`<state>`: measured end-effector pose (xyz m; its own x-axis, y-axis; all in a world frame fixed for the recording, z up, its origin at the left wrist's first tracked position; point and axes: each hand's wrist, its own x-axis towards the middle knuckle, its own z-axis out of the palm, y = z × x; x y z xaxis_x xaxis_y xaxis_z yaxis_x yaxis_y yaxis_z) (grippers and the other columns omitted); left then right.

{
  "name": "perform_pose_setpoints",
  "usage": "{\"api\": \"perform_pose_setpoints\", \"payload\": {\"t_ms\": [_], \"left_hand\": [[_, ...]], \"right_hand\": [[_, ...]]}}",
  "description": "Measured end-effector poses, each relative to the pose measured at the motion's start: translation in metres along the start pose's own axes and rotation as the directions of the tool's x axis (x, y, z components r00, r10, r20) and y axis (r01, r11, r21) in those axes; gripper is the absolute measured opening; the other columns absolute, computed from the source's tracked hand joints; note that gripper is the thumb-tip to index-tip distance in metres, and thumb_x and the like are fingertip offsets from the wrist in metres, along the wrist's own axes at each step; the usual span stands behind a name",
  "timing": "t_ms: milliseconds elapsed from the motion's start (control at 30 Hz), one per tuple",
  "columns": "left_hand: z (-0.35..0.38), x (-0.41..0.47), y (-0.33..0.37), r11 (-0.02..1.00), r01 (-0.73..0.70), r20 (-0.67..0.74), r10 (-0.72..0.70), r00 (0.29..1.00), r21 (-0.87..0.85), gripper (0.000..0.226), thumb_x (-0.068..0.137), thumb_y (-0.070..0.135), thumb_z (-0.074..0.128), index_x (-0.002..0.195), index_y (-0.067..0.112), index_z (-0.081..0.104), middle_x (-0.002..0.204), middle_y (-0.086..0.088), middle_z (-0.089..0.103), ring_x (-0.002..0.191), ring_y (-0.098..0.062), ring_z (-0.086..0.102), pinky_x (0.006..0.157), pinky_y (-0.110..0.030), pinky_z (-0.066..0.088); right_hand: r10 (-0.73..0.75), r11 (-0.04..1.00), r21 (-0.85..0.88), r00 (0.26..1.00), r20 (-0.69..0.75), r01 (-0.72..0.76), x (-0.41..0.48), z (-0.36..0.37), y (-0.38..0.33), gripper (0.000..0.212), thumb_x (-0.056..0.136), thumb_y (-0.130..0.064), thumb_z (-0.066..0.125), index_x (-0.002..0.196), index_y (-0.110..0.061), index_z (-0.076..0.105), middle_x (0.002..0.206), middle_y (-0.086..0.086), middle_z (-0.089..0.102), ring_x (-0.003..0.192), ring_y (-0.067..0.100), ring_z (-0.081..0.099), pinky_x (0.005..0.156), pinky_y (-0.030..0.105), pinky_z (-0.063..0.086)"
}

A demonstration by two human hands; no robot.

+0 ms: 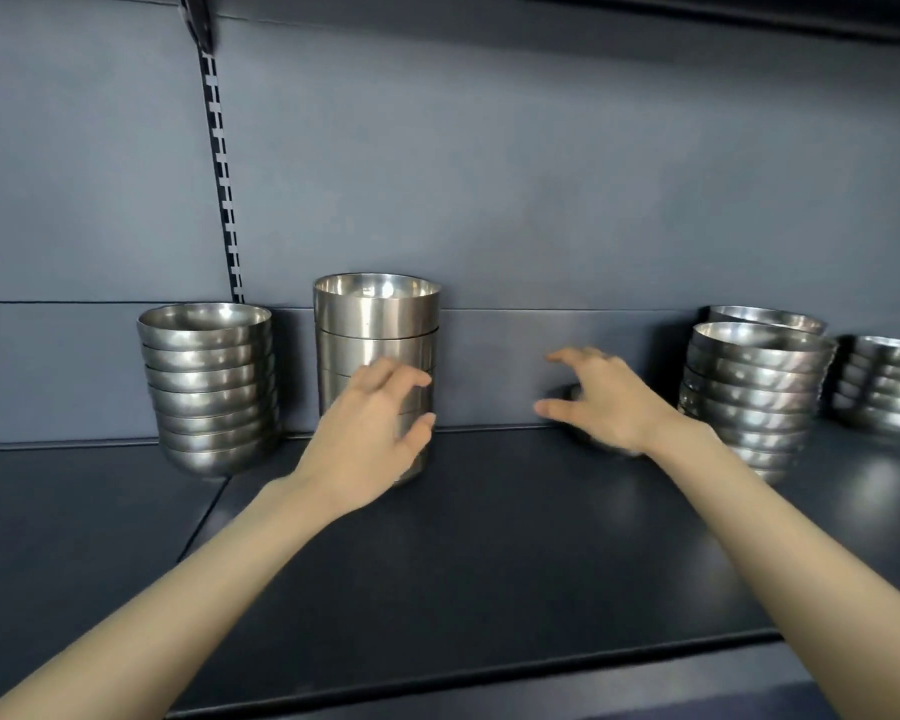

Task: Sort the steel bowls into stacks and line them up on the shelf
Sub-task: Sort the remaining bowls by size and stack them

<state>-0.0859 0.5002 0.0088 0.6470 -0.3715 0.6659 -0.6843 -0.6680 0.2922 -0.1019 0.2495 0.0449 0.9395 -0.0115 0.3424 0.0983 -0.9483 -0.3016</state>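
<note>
A tall stack of straight-sided steel bowls (378,324) stands at the back of the dark shelf (489,537). My left hand (370,433) lies against the stack's lower front, with fingers and thumb curved round it. To its left stands a stack of several rounded bowls (206,387). My right hand (604,402) hovers with fingers spread over a low steel object (567,394) at the shelf's back; my hand hides most of it. Another rounded stack (754,397) stands just right of that hand.
A bowl rim (767,317) shows behind the right stack, and a further short stack (884,387) stands at the far right. The slotted upright (222,163) runs up the back panel. The shelf's front edge (489,672) lies close to my forearms.
</note>
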Motion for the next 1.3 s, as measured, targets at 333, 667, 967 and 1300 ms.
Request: {"api": "perform_pose_setpoints", "payload": {"t_ms": [333,667,967,1300], "left_hand": [[0.127,0.043,0.016,0.988,-0.018,0.284,0.061,0.957,-0.152,0.044,0.091,0.03,0.058,0.132,0.019,0.048,0.132,0.003,0.046,0.123,-0.016,0.045,0.102,-0.031,0.038],[0.221,0.098,0.02,0.866,0.227,0.435,-0.012,0.9,-0.446,0.075,0.084,0.031,0.069,0.146,0.026,0.027,0.148,-0.006,0.037,0.129,-0.019,0.043,0.099,-0.032,0.039],[0.238,0.118,0.02,0.704,0.279,0.428,0.039,0.903,-0.653,0.043,0.081,0.019,0.073,0.116,0.027,0.049,0.138,-0.007,0.047,0.129,-0.024,0.045,0.104,-0.041,0.043],[0.198,0.09,0.017,0.715,0.238,0.375,0.035,0.927,-0.657,0.034,0.071,0.015,0.081,0.086,0.02,0.051,0.09,-0.005,0.062,0.081,-0.014,0.066,0.078,-0.025,0.055]], "right_hand": [[0.134,0.99,-0.039,0.991,-0.025,-0.135,-0.039,0.03,0.083,0.063,0.089,-0.031,0.063,0.143,-0.013,0.037,0.145,0.009,0.039,0.135,0.027,0.033,0.107,0.032,0.031],[0.098,0.988,-0.105,0.987,-0.126,-0.111,-0.035,0.053,0.121,0.062,0.091,-0.028,0.059,0.145,-0.014,0.032,0.15,0.0,0.032,0.134,0.021,0.023,0.106,0.037,0.035],[0.027,0.999,-0.021,0.955,-0.294,-0.035,-0.035,0.065,0.129,0.048,0.088,-0.019,0.064,0.133,-0.008,0.051,0.133,0.005,0.052,0.123,0.025,0.038,0.101,0.027,0.032],[-0.02,0.978,0.186,0.934,-0.358,0.092,-0.042,0.064,0.122,0.043,0.082,-0.016,0.072,0.122,-0.009,0.058,0.113,0.003,0.057,0.106,0.021,0.045,0.088,0.042,0.048]]}}
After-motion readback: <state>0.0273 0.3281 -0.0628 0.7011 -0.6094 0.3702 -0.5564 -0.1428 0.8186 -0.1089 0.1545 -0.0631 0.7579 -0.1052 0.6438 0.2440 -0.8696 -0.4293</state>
